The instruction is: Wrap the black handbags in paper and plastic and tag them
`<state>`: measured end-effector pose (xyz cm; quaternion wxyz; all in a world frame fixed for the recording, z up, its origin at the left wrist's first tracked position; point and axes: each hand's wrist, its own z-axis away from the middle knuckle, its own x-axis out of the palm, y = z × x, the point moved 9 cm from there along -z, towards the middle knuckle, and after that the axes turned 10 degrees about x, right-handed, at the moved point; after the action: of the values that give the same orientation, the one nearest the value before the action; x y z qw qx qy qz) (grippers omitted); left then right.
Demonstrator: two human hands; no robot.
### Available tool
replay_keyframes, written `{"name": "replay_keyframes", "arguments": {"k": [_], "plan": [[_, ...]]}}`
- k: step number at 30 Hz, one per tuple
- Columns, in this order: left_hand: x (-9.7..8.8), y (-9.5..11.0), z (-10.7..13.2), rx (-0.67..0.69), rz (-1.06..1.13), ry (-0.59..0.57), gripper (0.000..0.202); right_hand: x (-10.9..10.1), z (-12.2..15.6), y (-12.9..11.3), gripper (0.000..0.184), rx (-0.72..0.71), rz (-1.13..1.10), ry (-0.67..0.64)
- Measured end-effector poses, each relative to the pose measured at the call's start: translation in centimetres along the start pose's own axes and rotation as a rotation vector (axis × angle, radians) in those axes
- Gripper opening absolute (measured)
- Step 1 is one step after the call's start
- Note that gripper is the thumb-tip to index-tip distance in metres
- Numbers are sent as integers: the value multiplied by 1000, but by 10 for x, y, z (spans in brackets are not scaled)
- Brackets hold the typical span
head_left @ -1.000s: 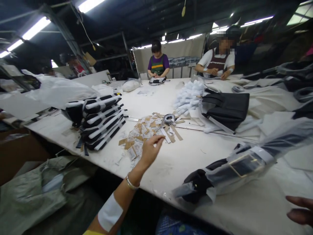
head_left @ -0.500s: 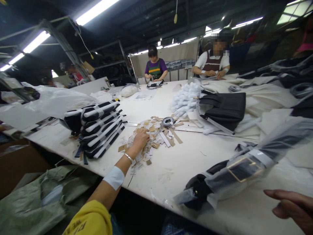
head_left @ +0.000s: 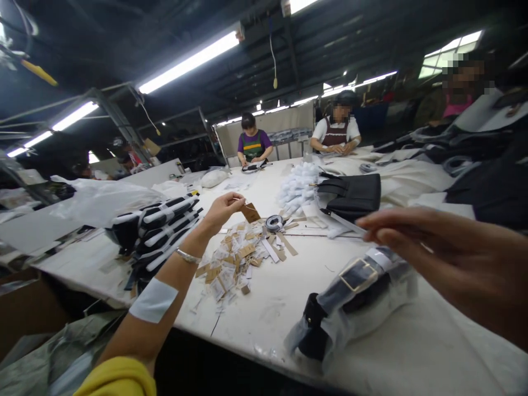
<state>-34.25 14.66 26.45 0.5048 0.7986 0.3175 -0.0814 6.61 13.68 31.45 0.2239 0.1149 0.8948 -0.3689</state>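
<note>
Above the pile's point(head_left: 237, 252) edge (roomy beyond), cardboard point(head_left: 251, 213) dangles.

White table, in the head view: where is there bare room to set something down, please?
The white table is nearly bare between the tag heap and the plastic-wrapped, gold-buckled item. A smaller patch lies beyond the left hand, beside the white bundles. It is crowded around the black handbag and the black-and-white stack.

Yellow L slv point(head_left: 117, 378), wht rect. patch point(head_left: 154, 300), thin silver-col. bangle point(head_left: 188, 256)
</note>
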Motion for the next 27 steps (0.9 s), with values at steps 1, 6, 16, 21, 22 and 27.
{"name": "replay_keyframes", "arguments": {"k": [1, 6, 16, 21, 22, 27], "plan": [[7, 17, -3, 12, 54, -19, 40, 11, -12, -14, 20, -18, -20, -63], [50, 94, -5, 46, 252, -114, 37, 71, -58, -33, 33, -21, -189, -335], [95, 150, 13, 20, 412, -129, 34, 95, -53, 11, 28, 445, -678, -584], [107, 159, 16, 34, 485, -127, 25, 78, -53, 16, 36, 577, -890, -649], [112, 161, 16, 27, 514, -150, 25, 76, -54, 16, 37, 582, -916, -668], [134, 168, 19, -32, 662, -220, 24, 72, -58, 25, 32, 635, -949, -710]]}}
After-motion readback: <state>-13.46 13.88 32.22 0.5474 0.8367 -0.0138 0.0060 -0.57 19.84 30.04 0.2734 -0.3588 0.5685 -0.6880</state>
